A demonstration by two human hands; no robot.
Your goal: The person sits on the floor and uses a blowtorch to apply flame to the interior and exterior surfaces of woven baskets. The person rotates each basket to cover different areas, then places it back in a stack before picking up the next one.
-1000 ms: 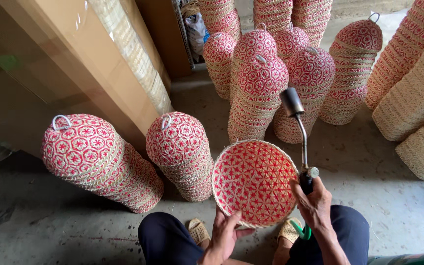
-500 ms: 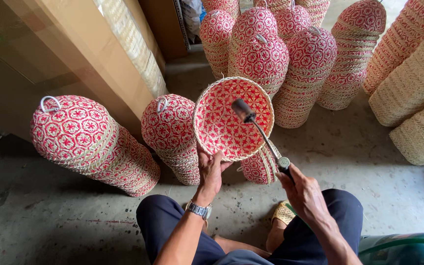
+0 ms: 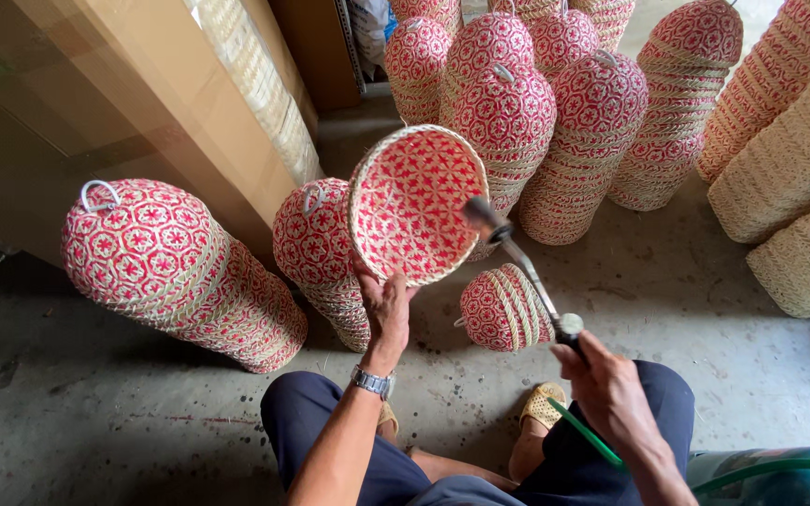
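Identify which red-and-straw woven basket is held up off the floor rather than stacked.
The single open basket gripped at its lower rim by the left hand, its patterned inside facing the camera. All others sit in stacks on the floor.

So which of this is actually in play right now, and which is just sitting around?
In play: round red-and-straw woven basket in the left hand; metal torch wand with green hose in the right hand.

Sitting around: stacked baskets, small basket on the floor, cardboard boxes.
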